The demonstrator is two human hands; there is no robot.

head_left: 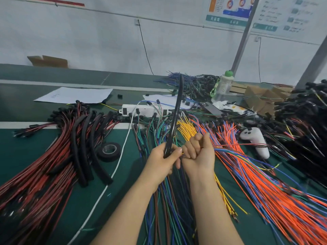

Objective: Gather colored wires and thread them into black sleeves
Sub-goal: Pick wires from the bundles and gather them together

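Left hand (161, 159) grips a long glossy black sleeve (174, 117); right hand (199, 154) clenches multicoloured wires (227, 149).

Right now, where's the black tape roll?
Head view, left of centre: the tape lies on the green mat between the loose black sleeves and the white cable.

My left hand (163, 157) grips a black sleeve (175, 117) rising away from me. My right hand (198, 152), just beside it, clutches colored wires (230, 149) that trail right over the green table (132, 174).
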